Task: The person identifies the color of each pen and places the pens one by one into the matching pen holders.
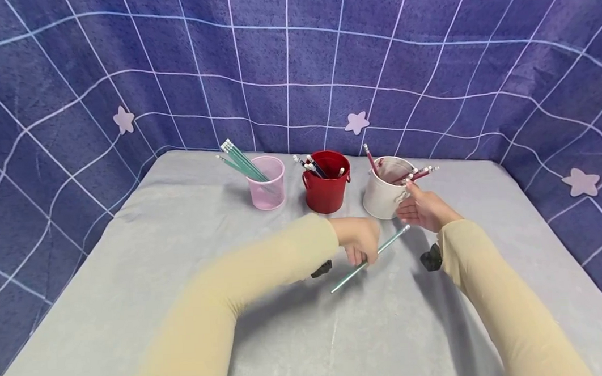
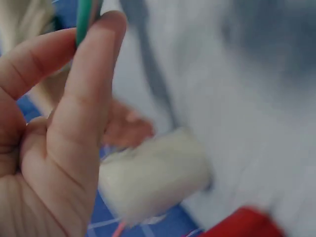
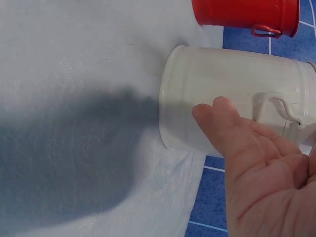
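My left hand (image 1: 361,239) pinches a green pencil (image 1: 347,277) between thumb and finger, above the table in front of the buckets. The pencil slants, its white eraser end up to the right; in the left wrist view only a short green piece (image 2: 84,19) shows. My right hand (image 1: 424,207) is at the right side of a white bucket (image 1: 381,199) that holds several dark red pencils (image 1: 371,160). In the right wrist view its fingers (image 3: 224,123) lie against or just beside the bucket's wall, below the wire handle (image 3: 281,101); whether they touch is unclear.
A red bucket (image 1: 327,192) with several dark blue pencils (image 1: 316,167) stands left of the white one. Farther left is a pink mesh cup (image 1: 268,195) with several green pencils (image 1: 243,162). Blue gridded cloth (image 1: 274,59) hangs behind the grey-covered table (image 1: 190,216).
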### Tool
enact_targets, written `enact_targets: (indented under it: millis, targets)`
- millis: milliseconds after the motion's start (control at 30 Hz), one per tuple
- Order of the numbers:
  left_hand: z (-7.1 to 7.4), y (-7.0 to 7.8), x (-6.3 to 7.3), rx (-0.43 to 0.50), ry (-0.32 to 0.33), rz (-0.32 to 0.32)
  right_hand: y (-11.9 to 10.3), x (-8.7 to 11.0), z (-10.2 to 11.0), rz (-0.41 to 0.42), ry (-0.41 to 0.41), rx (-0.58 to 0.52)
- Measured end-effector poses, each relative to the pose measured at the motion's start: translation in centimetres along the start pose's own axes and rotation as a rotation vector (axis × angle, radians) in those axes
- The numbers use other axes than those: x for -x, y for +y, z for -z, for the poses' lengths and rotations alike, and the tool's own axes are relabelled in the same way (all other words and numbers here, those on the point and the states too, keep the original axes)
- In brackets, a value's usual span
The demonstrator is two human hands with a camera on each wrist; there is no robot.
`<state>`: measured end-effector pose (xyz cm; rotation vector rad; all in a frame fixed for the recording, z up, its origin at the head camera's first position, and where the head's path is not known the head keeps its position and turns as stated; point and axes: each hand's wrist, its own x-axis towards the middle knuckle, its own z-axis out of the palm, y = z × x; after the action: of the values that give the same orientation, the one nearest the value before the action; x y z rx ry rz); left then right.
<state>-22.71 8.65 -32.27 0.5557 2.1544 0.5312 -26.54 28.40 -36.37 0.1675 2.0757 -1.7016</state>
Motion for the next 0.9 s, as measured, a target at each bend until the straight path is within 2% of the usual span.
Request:
enact_targets:
  millis: [167, 267, 400, 500, 633, 800, 900]
  targets:
    - [3.3, 0.7, 3.1, -0.013, 0.054, -0.055, 0.1, -0.1, 0.1, 0.007, 0.022, -0.039]
    - [5.0, 0.9, 4.9, 0.028, 0.093, -0.076, 0.2, -0.1, 0.1, 0.005, 0.012, -0.02]
    - [6.5, 0.6, 6.9, 0.072, 0.125, -0.108, 0.2, -0.1, 0.0, 0.003, 0.003, 0.017]
    - [7.5, -0.1, 7.8, 0.083, 0.179, -0.132, 0.3, -0.2, -0.1, 0.0, 0.007, 0.019]
    - [9.5, -2.3, 9.1, 0.095, 0.304, -0.136, 0.3, -0.2, -0.4, 0.003, -0.001, 0.024]
    - [12.8, -7.2, 11.1, 0.128, 0.413, -0.086, 0.3, -0.2, -0.5, 0.016, -0.008, 0.026]
    - [14.8, -9.9, 12.3, 0.197, 0.495, -0.055, 0.3, 0.0, -0.4, 0.02, 0.012, 0.026]
